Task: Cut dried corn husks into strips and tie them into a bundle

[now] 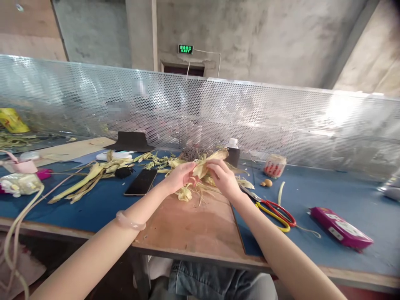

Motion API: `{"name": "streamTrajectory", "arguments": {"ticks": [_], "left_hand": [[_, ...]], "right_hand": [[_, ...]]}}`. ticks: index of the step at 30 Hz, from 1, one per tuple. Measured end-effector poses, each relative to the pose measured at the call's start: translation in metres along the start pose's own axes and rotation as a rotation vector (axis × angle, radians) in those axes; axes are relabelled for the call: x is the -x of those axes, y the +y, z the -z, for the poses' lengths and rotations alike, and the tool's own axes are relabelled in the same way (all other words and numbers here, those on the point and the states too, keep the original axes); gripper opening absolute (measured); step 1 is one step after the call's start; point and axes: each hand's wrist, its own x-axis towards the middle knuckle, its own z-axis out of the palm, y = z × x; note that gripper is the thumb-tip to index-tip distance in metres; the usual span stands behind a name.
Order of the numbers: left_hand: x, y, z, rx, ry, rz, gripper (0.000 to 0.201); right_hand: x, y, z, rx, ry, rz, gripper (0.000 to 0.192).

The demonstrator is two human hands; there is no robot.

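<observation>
Both hands meet over the far end of a brown wooden board (187, 225). My left hand (181, 178), below a pale bangle (129, 221), has its fingers closed on a dried corn husk (203, 167). From the right, my right hand (224, 177) pinches the same pale yellow husk. More husk strips lie under and around the hands, and a curled husk piece (184, 193) rests on the board. Scissors (278, 214) with red and yellow handles lie beside my right forearm. Left of the board is a black phone (140, 182).
A purple packet (340, 228) and a clear jar (275, 166) with red lettering stand on the right. Long husks (90, 179) and a black bundle (123, 171) lie left. Behind the table rises a perforated metal screen (281, 125). Pale cables (18, 225) hang over the left front edge.
</observation>
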Motion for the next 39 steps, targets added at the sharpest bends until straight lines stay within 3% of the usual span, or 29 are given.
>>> {"name": "streamTrajectory", "arguments": {"ticks": [4, 7, 10, 12, 13, 15, 18, 21, 24, 32, 39], "left_hand": [[-0.001, -0.006, 0.001, -0.026, 0.062, -0.030, 0.022], [-0.002, -0.008, 0.003, -0.075, 0.121, -0.030, 0.023], [-0.004, -0.007, 0.009, -0.100, 0.176, -0.035, 0.020], [-0.005, -0.007, 0.013, -0.097, 0.189, -0.029, 0.018], [-0.005, -0.007, 0.015, -0.094, 0.191, -0.027, 0.018], [-0.005, -0.007, 0.017, -0.096, 0.192, -0.028, 0.017], [-0.004, -0.008, 0.015, -0.107, 0.179, -0.011, 0.016], [-0.003, -0.007, 0.011, -0.121, 0.150, 0.025, 0.016], [-0.002, -0.005, 0.008, -0.148, 0.129, 0.049, 0.018], [0.002, -0.004, 0.007, -0.177, 0.126, 0.018, 0.026], [-0.001, -0.007, 0.010, -0.209, 0.158, -0.066, 0.023]], "right_hand": [[0.009, 0.000, -0.014, 0.103, -0.172, 0.013, 0.031], [0.005, -0.003, -0.011, 0.200, -0.142, 0.005, 0.036], [-0.004, -0.003, 0.017, 0.359, 0.006, -0.099, 0.033], [0.000, 0.003, 0.048, 0.545, 0.075, -0.294, 0.027], [0.008, 0.007, 0.065, 0.642, 0.017, -0.410, 0.025], [0.036, 0.016, 0.094, 0.866, -0.294, -0.595, 0.020], [0.090, 0.028, 0.119, 0.938, -0.572, -0.651, 0.014], [0.122, 0.034, 0.125, 0.943, -0.731, -0.640, 0.015], [0.121, 0.037, 0.126, 0.951, -0.825, -0.663, 0.024], [0.093, 0.033, 0.129, 0.948, -0.986, -0.643, 0.013], [0.082, 0.021, 0.145, 1.126, -0.916, -0.609, 0.024]]}}
